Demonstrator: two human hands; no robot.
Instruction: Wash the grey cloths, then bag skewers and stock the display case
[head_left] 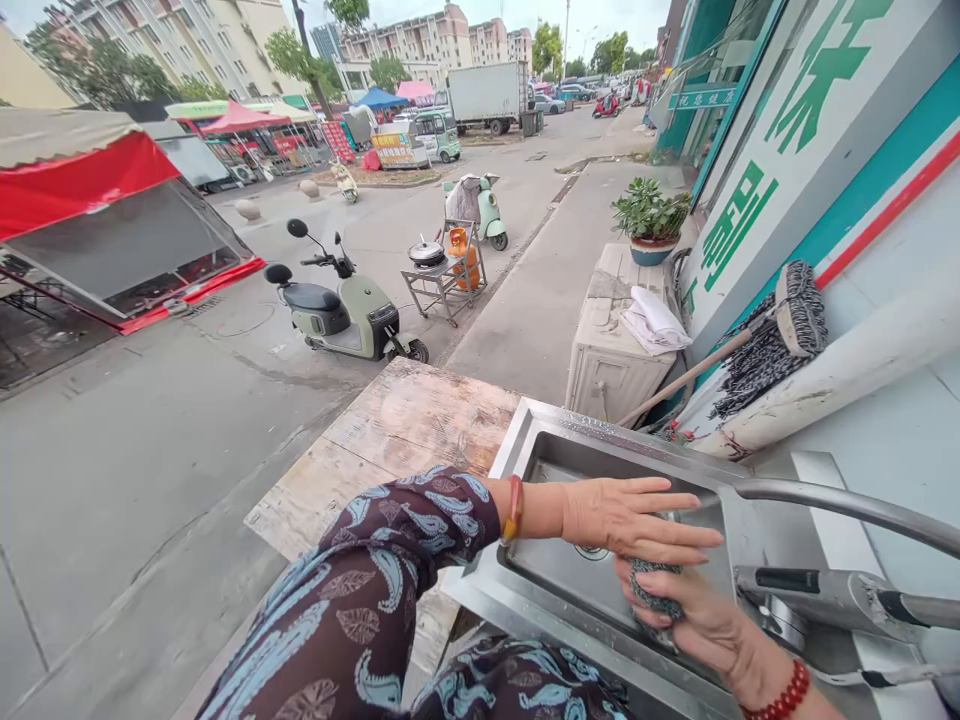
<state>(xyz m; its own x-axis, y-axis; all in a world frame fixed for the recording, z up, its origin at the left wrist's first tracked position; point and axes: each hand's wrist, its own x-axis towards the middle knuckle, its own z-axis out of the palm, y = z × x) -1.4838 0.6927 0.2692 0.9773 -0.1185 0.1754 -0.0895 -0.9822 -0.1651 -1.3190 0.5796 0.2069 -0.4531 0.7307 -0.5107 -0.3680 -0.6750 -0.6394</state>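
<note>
My left hand (630, 515) reaches across the sink (547, 575) with its fingers stretched out and spread. A reddish-amber bangle circles its wrist, below a dark paisley sleeve. Just beneath those fingers, my right hand (697, 615) is closed around a grey steel wool scrubber (656, 585). Red beads ring the right wrist. The two hands are very close together, and I cannot tell whether the scrubber touches the left palm. Behind the hands stands the metal faucet (817, 590), its spout partly hidden.
A worn wooden board (405, 430) adjoins the sink on the left. Behind the sink are a mop (795, 320), a pale pipe and a cabinet (622, 350) bearing folded cloth (654, 320) and a potted plant (651, 215). A scooter (345, 310) and a metal cart (446, 280) stand on the pavement.
</note>
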